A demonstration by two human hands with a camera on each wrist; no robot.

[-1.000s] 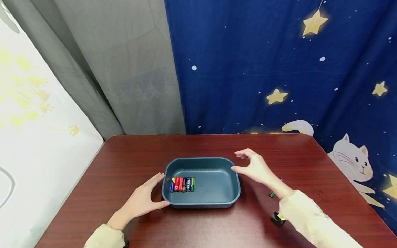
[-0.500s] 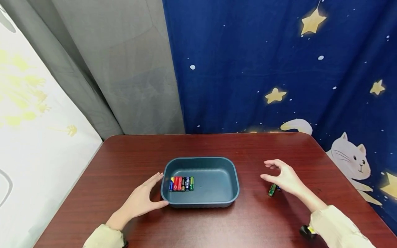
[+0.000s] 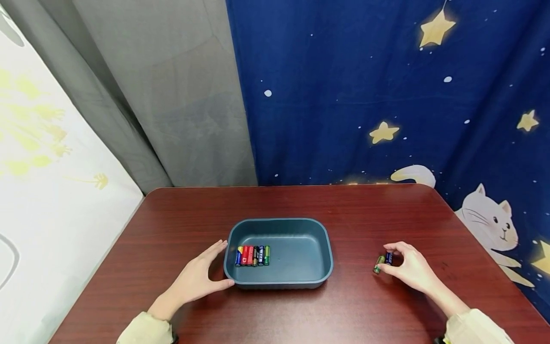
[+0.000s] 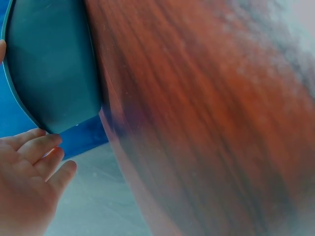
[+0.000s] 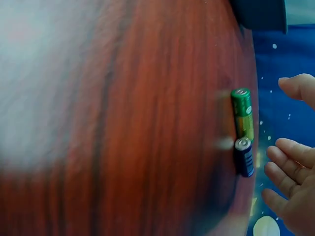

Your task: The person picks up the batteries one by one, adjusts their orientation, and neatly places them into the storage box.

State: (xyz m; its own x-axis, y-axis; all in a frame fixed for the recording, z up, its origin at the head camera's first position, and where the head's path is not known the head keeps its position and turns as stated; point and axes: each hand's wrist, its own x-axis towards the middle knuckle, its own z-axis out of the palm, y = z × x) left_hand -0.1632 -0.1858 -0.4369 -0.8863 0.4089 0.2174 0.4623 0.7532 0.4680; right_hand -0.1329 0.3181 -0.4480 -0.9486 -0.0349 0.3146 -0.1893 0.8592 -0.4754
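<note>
In the head view, my left hand [image 3: 195, 279] rests at the left end of a blue-grey plastic tray [image 3: 279, 285], fingers straight, with fingertips and thumb right at its rim. Inside the tray's left part lies a row of several batteries [image 3: 249, 255] in blue, red, black and green. To the right on the table, my right hand [image 3: 410, 267] reaches around two loose batteries. The green battery [image 5: 242, 113] lies by the thumb and the dark blue battery [image 5: 244, 160] beside it. The right wrist view shows the fingers spread, apart from both batteries.
The dark red wooden table [image 3: 193, 205] has rounded back corners. Behind it hang a grey curtain [image 3: 172, 95] and a blue curtain [image 3: 318, 95] with stars and a cat. A white printed sheet [image 3: 51, 167] stands along the left.
My right hand has moved from the tray's right rim rightward and down to the two loose batteries. The left hand has stayed at the tray's left end.
</note>
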